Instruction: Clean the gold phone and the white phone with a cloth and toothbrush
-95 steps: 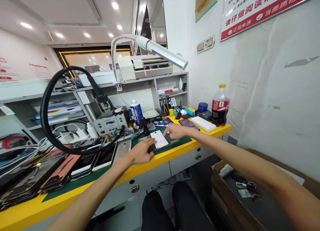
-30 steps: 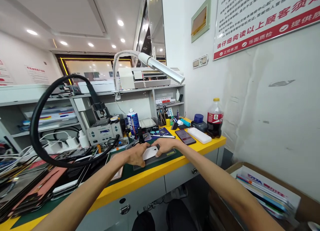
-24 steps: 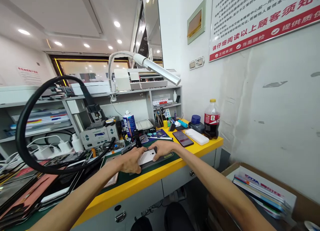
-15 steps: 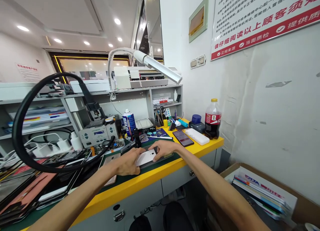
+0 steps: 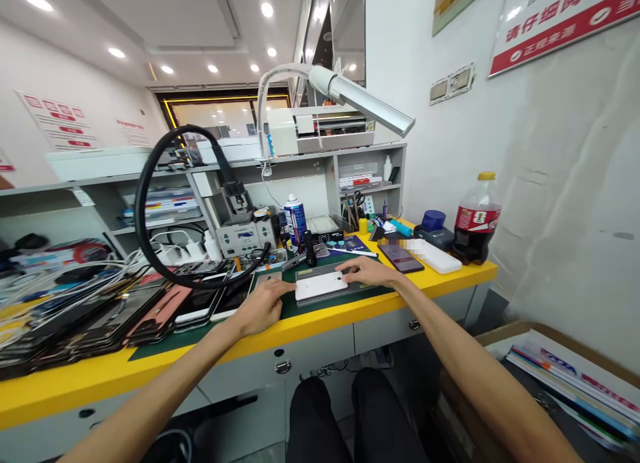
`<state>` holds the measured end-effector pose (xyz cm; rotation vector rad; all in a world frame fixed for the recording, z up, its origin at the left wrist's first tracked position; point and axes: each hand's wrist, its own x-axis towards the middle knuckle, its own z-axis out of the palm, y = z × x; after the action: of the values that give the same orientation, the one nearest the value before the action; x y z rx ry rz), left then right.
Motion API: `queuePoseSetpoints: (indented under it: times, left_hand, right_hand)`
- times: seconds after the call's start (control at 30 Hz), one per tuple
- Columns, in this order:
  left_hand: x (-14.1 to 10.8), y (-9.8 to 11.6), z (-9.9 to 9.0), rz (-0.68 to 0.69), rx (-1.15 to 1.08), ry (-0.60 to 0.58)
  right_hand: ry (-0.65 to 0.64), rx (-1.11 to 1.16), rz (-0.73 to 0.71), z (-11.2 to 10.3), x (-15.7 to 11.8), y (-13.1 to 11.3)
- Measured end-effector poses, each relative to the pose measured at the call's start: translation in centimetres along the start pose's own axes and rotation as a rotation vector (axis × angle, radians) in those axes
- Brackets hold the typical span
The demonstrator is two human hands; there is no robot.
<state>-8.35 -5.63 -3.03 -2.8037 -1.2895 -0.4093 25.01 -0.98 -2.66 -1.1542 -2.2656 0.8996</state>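
A white smartphone, its plain back up, lies flat over a grey, see-through-edged tray or pad on the dark green mat. From the left, my left hand reaches in with its index finger stretched to the phone's left edge; the other fingers bend below it, partly hidden. At the opposite end, my right hand has thumb and fingers closed around the phone's right corner. Another phone with a pale gold back lies just behind my left hand.
Stacked phones and screens crowd the left side. A black flexible tube loops above them. Behind stand a blue spray can and a black flashlight-like object. A dark phone, white case and cola bottle stand right.
My view has swung left and down. My left hand has loosened from the phone's side, leaving its index finger at the edge. More of the phone's back now shows.
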Motion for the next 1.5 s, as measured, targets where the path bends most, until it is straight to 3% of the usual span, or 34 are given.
queuePoseSetpoints:
  times: [0.17, 0.33, 0.77, 1.5]
  left_hand:
    - [-1.1, 0.3, 1.8, -0.001, 0.005, 0.094]
    - [-1.2, 0.5, 1.7, 0.011, -0.015, 0.105]
    - [0.1, 0.7, 1.5, -0.060, -0.074, 0.120]
    - [-1.4, 2.1, 1.7, 0.044, -0.065, 0.204]
  right_hand:
    - [0.163, -0.002, 0.005, 1.6, -0.1, 0.1]
    - [0.211, -0.008, -0.011, 2.3, 0.0, 0.1]
    - [0.057, -0.028, -0.095, 1.2, -0.8, -0.3]
    - [0.036, 0.011, -0.125, 0.8, -1.2, 0.1]
